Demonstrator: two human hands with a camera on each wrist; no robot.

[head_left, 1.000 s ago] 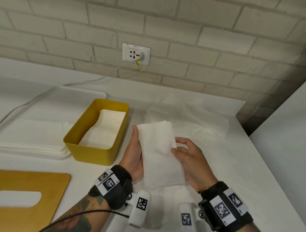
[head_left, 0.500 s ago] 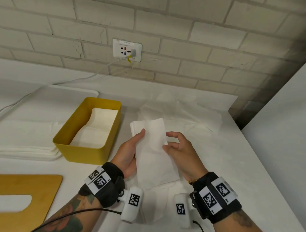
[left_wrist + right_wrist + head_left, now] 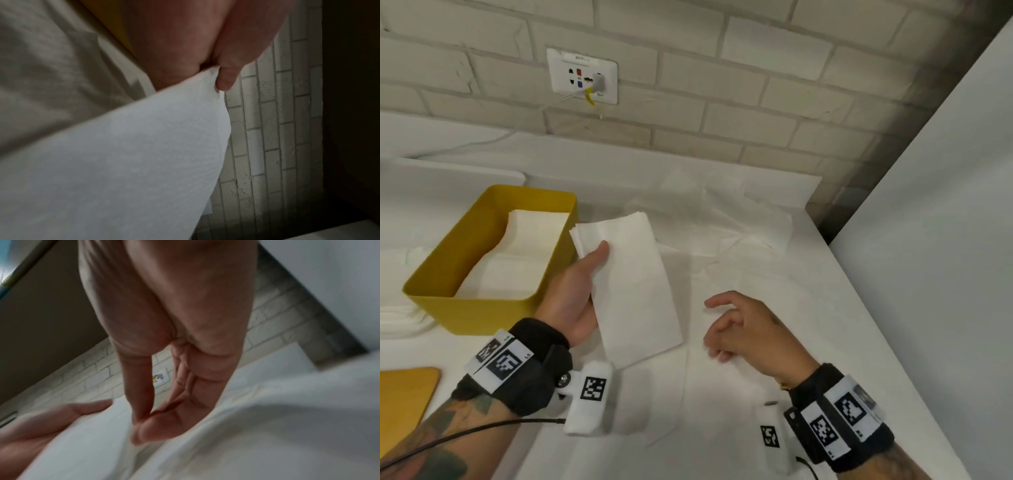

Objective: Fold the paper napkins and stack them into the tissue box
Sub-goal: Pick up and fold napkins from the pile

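Now that your right hand point(image 3: 748, 329) has let go, loosely curled and empty, your left hand point(image 3: 571, 291) alone pinches the folded napkin point(image 3: 630, 284) beside the box point(image 3: 486, 270), ready to stack.

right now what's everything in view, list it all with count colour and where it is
folded napkin: one, white, held up just right of the box
tissue box: one, yellow, open, left on the table
napkins in the box: white stack, count unclear, inside the box
unfolded napkins: white, crumpled, count unclear, spread on the table behind the hands
napkin stack: white, count unclear, left of the box
wooden lid: one, brown, near left edge of the table
table: one, white
wall socket: one, white, on the brick wall, cable plugged in
left hand: holds the folded napkin, thumb on top
right hand: fingers loosely curled, holding nothing, right of the napkin
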